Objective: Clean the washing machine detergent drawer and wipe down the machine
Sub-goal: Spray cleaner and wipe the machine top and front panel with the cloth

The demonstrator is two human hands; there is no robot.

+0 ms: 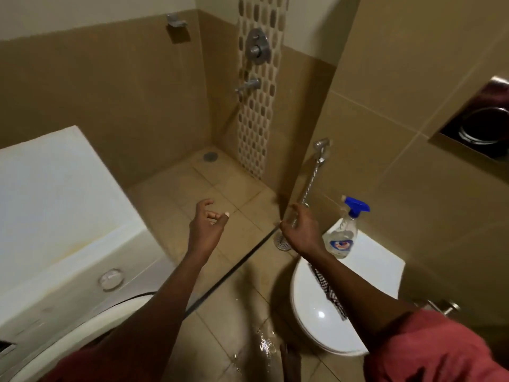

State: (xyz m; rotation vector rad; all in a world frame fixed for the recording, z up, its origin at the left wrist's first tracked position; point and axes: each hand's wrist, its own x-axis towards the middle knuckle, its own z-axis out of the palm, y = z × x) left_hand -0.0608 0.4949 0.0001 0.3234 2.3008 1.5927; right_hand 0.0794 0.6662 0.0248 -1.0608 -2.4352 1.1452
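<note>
The white washing machine (55,205) fills the left side, with a round knob (111,279) on its front panel and a yellowish stain along its top edge. My left hand (206,226) hovers over the floor in the middle, fingers apart and empty. My right hand (300,230) is stretched toward the metal hose (312,177) of the wall sprayer (321,146); its fingers curl near the hose's lower end, and whether they grip it is unclear. A clear spray bottle (343,232) with a blue trigger stands on the toilet tank, just right of my right hand.
A white toilet (316,312) with its lid down sits at lower right, a checked cloth (327,290) lying across it. Water is pooled on the tiled floor (264,346). A floor drain (281,242) lies below my right hand. Shower taps (254,48) are on the far wall.
</note>
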